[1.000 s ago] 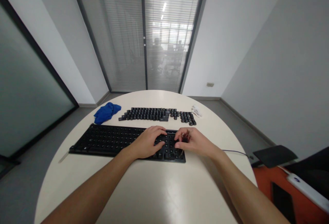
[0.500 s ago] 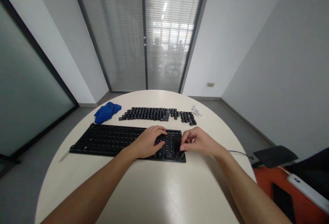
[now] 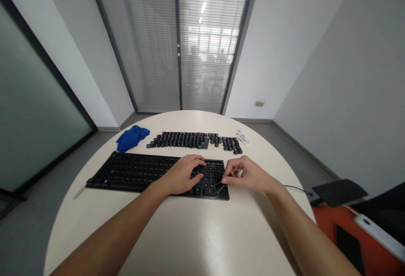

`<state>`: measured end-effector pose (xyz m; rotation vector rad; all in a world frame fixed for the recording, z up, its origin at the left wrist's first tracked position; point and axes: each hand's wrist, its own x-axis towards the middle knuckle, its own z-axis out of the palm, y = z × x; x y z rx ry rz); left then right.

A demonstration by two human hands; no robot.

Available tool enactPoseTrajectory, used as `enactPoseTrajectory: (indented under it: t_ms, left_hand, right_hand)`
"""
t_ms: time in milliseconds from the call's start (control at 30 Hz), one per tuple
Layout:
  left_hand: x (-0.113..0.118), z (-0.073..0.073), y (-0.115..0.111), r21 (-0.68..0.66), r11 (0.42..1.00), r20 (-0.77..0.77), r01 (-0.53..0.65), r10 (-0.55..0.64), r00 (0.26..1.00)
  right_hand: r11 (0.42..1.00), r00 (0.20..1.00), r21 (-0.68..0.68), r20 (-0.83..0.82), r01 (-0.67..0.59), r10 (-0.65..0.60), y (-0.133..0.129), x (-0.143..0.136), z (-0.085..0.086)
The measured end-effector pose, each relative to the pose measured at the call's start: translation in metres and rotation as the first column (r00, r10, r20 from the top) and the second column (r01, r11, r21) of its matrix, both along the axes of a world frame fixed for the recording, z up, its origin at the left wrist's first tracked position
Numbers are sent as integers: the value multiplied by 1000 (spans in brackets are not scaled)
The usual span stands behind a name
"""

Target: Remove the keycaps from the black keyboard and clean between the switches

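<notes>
A black keyboard point(image 3: 134, 169), most of its keycaps off, lies across the round table. My left hand point(image 3: 184, 175) rests on its right part with fingers spread, holding nothing. At the keyboard's right end, my right hand point(image 3: 244, 174) pinches a wire keycap puller point(image 3: 218, 188). The thin wire prongs reach down and left over the number pad's lower keys; whether they grip a key I cannot tell. Behind the keyboard, loose black keycaps point(image 3: 180, 139) are laid out in rows, with a smaller group of keycaps point(image 3: 231, 144) to the right.
A blue cloth point(image 3: 131, 138) lies crumpled at the back left, and a crumpled white item point(image 3: 242, 136) at the back right. A thin pale stick point(image 3: 79, 192) lies by the keyboard's left corner. One cable point(image 3: 295, 188) runs off the right of the white table point(image 3: 177, 238).
The puller's wire prongs have shifted left across the number pad's lower keys, and they now show more clearly. My left hand stays in place.
</notes>
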<state>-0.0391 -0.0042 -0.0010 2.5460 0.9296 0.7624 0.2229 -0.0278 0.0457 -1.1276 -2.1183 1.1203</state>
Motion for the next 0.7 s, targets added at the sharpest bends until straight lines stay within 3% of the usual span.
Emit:
enactPoseTrajectory:
  t_ms: [333,700]
  left_hand:
    - [0,0,0,-8,1000,6,2,-2,1000]
    - [-1,-1,0,-1,1000,6,2,-2,1000]
  right_hand:
    - [988,998,-148,-58,-44,36,-1,4,-5]
    - [950,996,-301,-72,-80,61,-7,4,7]
